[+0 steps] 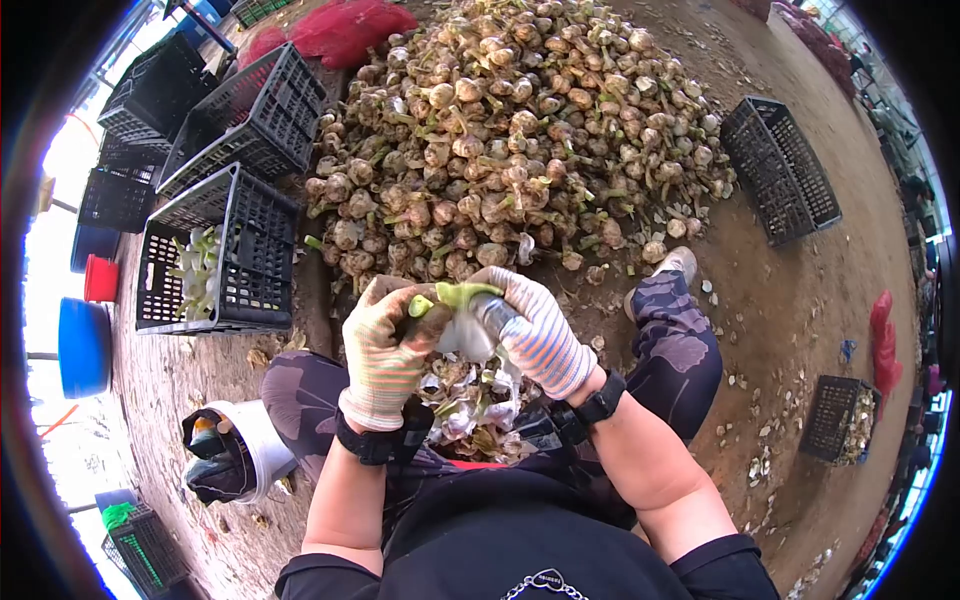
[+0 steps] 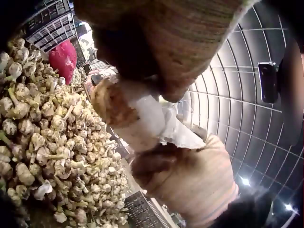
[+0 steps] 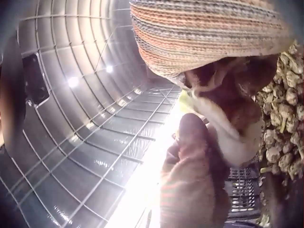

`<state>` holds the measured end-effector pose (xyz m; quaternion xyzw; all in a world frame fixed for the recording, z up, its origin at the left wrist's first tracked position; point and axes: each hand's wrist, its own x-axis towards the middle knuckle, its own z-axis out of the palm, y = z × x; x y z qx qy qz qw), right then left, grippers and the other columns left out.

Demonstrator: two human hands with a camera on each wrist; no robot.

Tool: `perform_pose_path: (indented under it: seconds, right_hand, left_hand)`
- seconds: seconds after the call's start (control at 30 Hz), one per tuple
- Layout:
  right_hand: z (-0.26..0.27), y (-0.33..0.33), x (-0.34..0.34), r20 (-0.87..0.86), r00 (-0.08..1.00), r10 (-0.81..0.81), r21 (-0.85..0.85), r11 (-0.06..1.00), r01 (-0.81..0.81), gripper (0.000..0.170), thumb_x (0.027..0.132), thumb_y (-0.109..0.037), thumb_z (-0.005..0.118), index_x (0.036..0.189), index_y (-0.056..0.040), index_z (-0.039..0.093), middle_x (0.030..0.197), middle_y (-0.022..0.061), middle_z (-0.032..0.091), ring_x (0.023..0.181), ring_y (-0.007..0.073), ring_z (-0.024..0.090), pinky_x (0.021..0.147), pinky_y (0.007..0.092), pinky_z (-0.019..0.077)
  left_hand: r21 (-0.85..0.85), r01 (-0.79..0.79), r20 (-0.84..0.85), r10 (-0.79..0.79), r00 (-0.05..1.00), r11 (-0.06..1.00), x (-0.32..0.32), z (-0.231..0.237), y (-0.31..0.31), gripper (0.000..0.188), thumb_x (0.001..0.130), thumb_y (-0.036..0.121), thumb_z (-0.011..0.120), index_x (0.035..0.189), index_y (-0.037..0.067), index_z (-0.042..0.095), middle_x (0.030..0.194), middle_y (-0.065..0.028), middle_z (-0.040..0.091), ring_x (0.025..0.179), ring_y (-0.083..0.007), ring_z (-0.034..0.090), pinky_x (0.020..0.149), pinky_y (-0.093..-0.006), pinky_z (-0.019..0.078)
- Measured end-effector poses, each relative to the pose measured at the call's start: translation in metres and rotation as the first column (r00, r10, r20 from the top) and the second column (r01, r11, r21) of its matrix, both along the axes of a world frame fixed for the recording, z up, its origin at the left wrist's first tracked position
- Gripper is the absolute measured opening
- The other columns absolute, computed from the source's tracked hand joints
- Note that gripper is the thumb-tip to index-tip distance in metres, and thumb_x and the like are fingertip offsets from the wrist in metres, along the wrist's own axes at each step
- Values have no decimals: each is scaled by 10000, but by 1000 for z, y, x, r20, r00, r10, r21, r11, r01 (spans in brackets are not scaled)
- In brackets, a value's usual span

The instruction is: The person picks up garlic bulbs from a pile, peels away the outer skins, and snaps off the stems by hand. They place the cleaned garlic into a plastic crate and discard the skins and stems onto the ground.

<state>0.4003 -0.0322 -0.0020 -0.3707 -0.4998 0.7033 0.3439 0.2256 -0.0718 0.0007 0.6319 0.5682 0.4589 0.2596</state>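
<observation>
Both hands wear striped knit gloves and meet in front of the lap in the head view. The left hand (image 1: 380, 350) grips a garlic bulb (image 1: 470, 338) whose cut green stem end (image 1: 418, 306) pokes out by the thumb. The bulb's white side is blurred. The right hand (image 1: 545, 335) pinches a green and white strip of garlic skin (image 1: 466, 293) beside the bulb. In the left wrist view, the white bulb (image 2: 147, 116) shows between both hands, brownish at one end. Pale skin (image 3: 221, 118) lies between the gloves in the right wrist view.
A large heap of garlic (image 1: 520, 130) lies ahead. Peeled skins (image 1: 475, 405) gather between the knees. At left, a black crate (image 1: 262, 265) contains trimmed garlic (image 1: 198, 270), with a white bucket (image 1: 265, 450) nearer. Another black crate (image 1: 780, 170) stands at right.
</observation>
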Motion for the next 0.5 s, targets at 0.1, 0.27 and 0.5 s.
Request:
perform_pose_path:
  seconds: [0.1, 0.27, 0.5]
  right_hand:
    - [-23, 15, -4, -171, 948, -269, -74, 963, 260, 171, 887, -54, 496, 1000, 0, 612, 832, 16, 617, 748, 66, 540, 655, 211, 452]
    - [-35, 5, -10, 268, 956, 120, 491, 837, -242, 207, 763, -75, 614, 967, -41, 611, 810, 132, 627, 750, 284, 615, 676, 328, 494]
    - [9, -15, 7, -293, 882, 371, -35, 917, -397, 372, 821, -252, 679, 1082, -17, 558, 957, 19, 606, 864, 103, 572, 793, 258, 454]
  left_hand:
    - [60, 55, 253, -69, 965, 997, 8, 5, -4, 155, 786, 127, 721, 853, 1, 660, 867, -87, 616, 773, -160, 592, 701, -274, 480]
    - [-151, 221, 836, 5, 549, 964, -3, 1, -9, 387, 829, 361, 677, 943, -3, 609, 911, -89, 638, 766, -161, 621, 717, -292, 510]
    - [-273, 88, 917, 231, 327, 958, -11, -9, -13, 372, 859, 310, 643, 1031, -15, 587, 939, -113, 654, 833, -213, 658, 723, -353, 566]
